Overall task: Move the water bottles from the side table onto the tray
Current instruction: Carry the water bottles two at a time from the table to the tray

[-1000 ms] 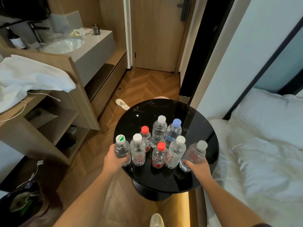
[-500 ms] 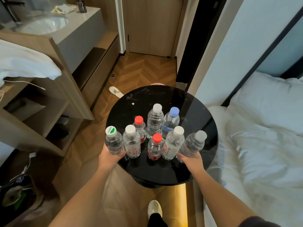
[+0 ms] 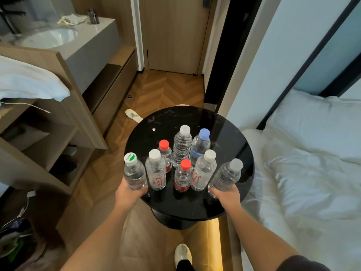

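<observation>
A round black side table (image 3: 230,137) holds several clear water bottles with red, white and blue caps. My left hand (image 3: 128,194) grips a green-and-white-capped bottle (image 3: 133,171) at the table's left front edge. My right hand (image 3: 227,197) grips a grey-capped bottle (image 3: 227,176), tilted to the right, at the right front. Between them stand a white-capped bottle (image 3: 156,173), a red-capped bottle (image 3: 183,176) and another white-capped one (image 3: 204,171). No tray is in view.
A bed with white linen (image 3: 304,163) lies to the right. Wooden shelving with a white towel (image 3: 27,83) and a sink counter (image 3: 91,36) stand to the left. A slipper (image 3: 133,115) lies on the wood floor before a closed door (image 3: 175,36). My shoe (image 3: 181,254) shows below.
The view has shifted a little. Both hands keep their grip on the outer bottles; the grey-capped bottle has tilted further right and both bottles appear slightly raised.
</observation>
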